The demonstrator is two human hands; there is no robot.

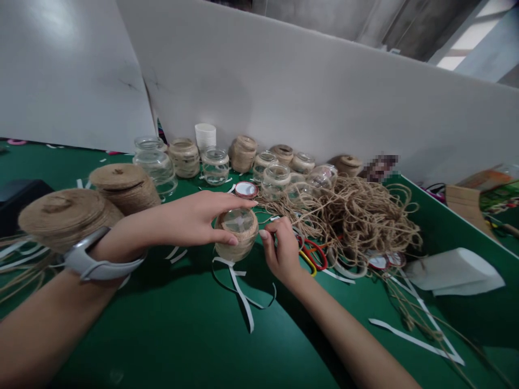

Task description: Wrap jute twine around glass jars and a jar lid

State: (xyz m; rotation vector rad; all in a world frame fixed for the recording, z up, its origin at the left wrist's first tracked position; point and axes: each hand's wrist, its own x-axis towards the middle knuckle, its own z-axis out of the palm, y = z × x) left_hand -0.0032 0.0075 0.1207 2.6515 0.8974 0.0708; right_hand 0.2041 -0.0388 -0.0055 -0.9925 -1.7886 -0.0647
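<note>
A glass jar (237, 237) partly wrapped in twine stands on the green table in front of me. A pale cross shows through its clear round top face. My left hand (198, 219) is closed round the jar, with the thumb on the near side and the fingers along the far side. Just right of the jar, my right hand (283, 251) is curled, its thumb and fingertips pressed together; what lies between them, if anything, is too small to make out. White strips (242, 297) lie in front of the jar. Red-handled scissors (317, 255) rest beside my right hand.
A large tangle of twine (365, 216) covers the right side. Several jars, bare like this one (276, 181) or wrapped, line the back. Two twine spools (67, 216) stand at left. Stacked paper cups (205, 138) stand behind, and a white roll (458, 272) lies at right.
</note>
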